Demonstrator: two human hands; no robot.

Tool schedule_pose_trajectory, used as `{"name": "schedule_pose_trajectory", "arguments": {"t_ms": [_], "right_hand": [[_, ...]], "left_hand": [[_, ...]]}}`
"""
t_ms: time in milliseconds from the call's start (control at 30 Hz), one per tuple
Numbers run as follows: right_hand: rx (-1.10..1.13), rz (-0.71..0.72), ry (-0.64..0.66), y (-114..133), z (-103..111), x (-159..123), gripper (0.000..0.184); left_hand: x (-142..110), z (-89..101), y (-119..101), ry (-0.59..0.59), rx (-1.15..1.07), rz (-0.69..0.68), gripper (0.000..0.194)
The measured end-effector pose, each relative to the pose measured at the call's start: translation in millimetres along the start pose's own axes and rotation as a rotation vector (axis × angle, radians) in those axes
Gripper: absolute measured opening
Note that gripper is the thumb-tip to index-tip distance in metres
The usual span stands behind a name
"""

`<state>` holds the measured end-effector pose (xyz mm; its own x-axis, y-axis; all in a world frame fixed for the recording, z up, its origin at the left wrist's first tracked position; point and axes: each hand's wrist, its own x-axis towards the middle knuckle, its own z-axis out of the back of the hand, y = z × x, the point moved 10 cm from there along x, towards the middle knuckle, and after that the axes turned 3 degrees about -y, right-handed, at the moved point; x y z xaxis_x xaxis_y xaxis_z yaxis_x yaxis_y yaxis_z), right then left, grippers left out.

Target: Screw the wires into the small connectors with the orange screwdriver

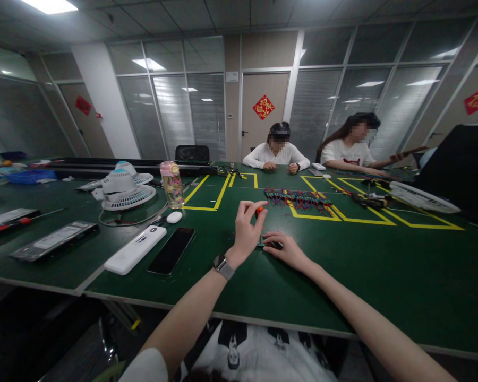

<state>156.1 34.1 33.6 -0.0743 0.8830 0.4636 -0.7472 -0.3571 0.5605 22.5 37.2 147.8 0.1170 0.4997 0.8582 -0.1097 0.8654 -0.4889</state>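
Observation:
My left hand [247, 225], with a watch at the wrist, pinches the orange-and-black handle of what looks like a small screwdriver [259, 211]. It is held upright, and its lower end points down at a small green circuit board [260, 245] on the table. My right hand [286, 249] rests low on the table with its fingers closed on the edge of this board. Something dark shows under the right fingers, too small to name. Beyond both hands lies a long row of small boards with red and blue wires [297, 198].
On the green table [362, 276] to the left are a black phone [171, 251], a white power bank [136, 249], a white case [174, 217], a bottle [172, 185] and white fans [123, 191]. Two people sit across. A white fan grille [424, 197] lies right.

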Motion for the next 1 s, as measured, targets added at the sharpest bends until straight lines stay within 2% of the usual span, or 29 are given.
{"name": "schedule_pose_trajectory", "arguments": {"t_ms": [167,400,600,800,1000], "right_hand": [[-0.007,0.007,0.011,1.8,-0.3,0.3,0.019],[-0.017,0.010,0.015,3.3,-0.4,0.5,0.018],[-0.023,0.003,0.019,1.5,-0.8,-0.1,0.020],[-0.031,0.006,0.022,1.9,-1.2,0.7,0.020],[-0.022,-0.005,0.025,3.2,-0.1,0.2,0.020]], "left_hand": [[-0.3,-3.7,3.3,0.035,-0.067,0.016,0.030],[-0.1,3.8,0.3,-0.041,0.025,-0.004,0.021],[0.1,-2.0,1.8,0.027,-0.061,0.011,0.029],[0.4,2.7,-0.4,-0.018,0.013,0.002,0.023],[-0.5,-1.8,5.3,0.016,-0.036,0.027,0.032]]}}
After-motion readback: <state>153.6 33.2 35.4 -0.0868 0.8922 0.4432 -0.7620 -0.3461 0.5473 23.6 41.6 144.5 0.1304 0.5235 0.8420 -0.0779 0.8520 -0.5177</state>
